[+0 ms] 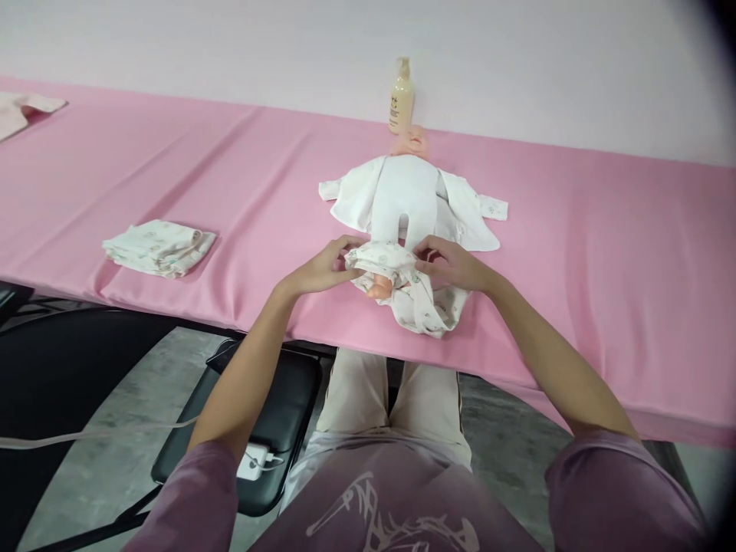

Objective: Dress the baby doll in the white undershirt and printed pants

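While the doll (pixel 404 188) lies on its back on the pink-covered worktop (pixel 258 184), head (pixel 417 142) toward the wall (pixel 230 54), I work at its feet end. My left fingers (pixel 348 274) grip one side of a bunched, printed garment (pixel 428 307); my right fingers (pixel 432 244) pinch the other side. One bare foot (pixel 379 287) shows through the cloth. White top (pixel 472 218) spread open under the doll. Pump bottle (pixel 401 100) upright just beyond the head. Folded printed cloth (pixel 155 247) well apart, to the left.
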{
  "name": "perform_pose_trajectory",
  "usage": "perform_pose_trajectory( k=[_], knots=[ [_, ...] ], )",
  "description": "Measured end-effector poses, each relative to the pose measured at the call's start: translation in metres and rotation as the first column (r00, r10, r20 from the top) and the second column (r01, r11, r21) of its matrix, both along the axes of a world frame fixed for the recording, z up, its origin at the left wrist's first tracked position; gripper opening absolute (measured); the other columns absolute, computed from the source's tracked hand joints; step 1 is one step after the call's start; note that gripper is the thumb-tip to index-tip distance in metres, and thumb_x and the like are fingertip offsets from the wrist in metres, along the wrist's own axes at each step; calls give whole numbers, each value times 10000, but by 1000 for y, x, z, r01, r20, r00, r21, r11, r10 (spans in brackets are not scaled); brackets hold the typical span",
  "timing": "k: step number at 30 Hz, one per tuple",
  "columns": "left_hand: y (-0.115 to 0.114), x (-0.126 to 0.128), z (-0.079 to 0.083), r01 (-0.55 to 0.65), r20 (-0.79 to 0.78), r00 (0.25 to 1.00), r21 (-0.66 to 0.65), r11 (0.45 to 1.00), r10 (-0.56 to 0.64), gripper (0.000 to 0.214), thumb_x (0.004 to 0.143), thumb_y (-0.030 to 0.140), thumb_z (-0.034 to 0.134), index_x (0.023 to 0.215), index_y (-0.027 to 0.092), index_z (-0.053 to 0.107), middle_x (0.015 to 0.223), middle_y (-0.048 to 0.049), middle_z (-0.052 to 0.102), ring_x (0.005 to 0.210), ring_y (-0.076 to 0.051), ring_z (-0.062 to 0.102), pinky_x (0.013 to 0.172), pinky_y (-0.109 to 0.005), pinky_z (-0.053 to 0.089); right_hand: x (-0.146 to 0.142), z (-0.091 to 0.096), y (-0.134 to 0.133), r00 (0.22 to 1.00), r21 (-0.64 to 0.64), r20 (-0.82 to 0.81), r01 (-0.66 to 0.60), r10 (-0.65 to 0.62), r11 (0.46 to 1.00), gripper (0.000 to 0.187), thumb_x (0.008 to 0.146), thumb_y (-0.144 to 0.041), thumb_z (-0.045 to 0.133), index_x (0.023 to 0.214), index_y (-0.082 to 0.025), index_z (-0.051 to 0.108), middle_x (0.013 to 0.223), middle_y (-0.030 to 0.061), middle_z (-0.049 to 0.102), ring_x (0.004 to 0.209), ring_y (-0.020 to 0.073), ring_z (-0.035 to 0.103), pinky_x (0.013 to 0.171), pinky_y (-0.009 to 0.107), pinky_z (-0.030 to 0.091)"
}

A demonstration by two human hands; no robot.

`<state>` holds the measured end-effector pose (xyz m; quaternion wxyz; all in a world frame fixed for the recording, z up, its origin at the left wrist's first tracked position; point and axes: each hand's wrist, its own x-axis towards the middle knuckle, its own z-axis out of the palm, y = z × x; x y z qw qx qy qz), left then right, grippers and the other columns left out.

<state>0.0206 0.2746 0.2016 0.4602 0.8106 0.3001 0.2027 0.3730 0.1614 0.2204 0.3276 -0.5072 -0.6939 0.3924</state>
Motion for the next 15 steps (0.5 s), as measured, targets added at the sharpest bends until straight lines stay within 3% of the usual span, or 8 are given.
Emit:
perform_pose_trajectory(
  k=[3, 5, 7, 9, 11, 13, 15],
  knots=[
    [1, 5, 15, 36, -18, 999, 96, 995, -35, 846, 1017, 683, 891, 1725, 271, 678, 1787, -164, 647, 1622, -411, 625, 1385, -570, 538, 6, -10, -10, 1000, 30, 3, -12, 11, 999, 574, 1088, -828, 819, 1149, -258, 829, 1183, 88, 767, 1037, 281, 700, 995, 469, 600],
    [2, 22, 27, 77, -24, 997, 136, 988, -74, 761, 1058, 745, 835, 1660, 291, 740, 1763, -147, 670, 1634, -411, 598, 1405, -587, 502, 8, -19, -13, 998, 35, -48, -28, 29, 999, 561, 1073, -813, 865, 1088, -255, 806, 1173, 83, 748, 1051, 272, 688, 983, 443, 595],
    [6, 47, 40, 163, -64, 986, 195, 967, -153, 641, 1061, 744, 819, 1497, 276, 835, 1627, -138, 760, 1559, -411, 624, 1370, -589, 497, 8, -27, -16, 986, -45, -168, -24, 16, 999, 585, 1032, -809, 924, 1054, -254, 742, 1137, 67, 737, 1025, 256, 689, 886, 388, 595],
    [11, 73, 53, 283, -158, 954, 209, 936, -253, 549, 1023, 715, 848, 1300, 241, 884, 1416, -126, 837, 1407, -396, 685, 1270, -553, 523, 8, -34, -19, 946, -177, -322, -10, -48, 984, 640, 980, -819, 976, 1065, -264, 670, 1068, 37, 725, 922, 223, 678, 734, 321, 552],
    [18, 97, 65, 391, -252, 901, 125, 912, -352, 504, 984, 692, 878, 1149, 216, 868, 1203, -105, 845, 1177, -344, 740, 1061, -466, 556, 6, -38, -21, 882, -261, -458, -9, -115, 965, 687, 924, -803, 1035, 1091, -279, 623, 998, 0, 705, 807, 185, 638, 623, 272, 485],
    [26, 116, 73, 466, -283, 850, 12, 885, -444, 474, 948, 663, 915, 1026, 209, 805, 1008, -74, 785, 931, -276, 715, 833, -394, 501, 6, -42, -22, 826, -272, -547, -23, -135, 962, 701, 887, -753, 1086, 1102, -288, 607, 968, -22, 697, 753, 163, 611, 582, 249, 459],
    [35, 130, 77, 512, -240, 822, -83, 855, -516, 442, 923, 608, 947, 983, 221, 741, 864, -33, 698, 759, -222, 636, 700, -363, 421, 6, -44, -21, 801, -258, -586, -42, -122, 965, 671, 883, -706, 1105, 1123, -289, 637, 989, -17, 716, 779, 165, 645, 610, 248, 507]
  ],
)
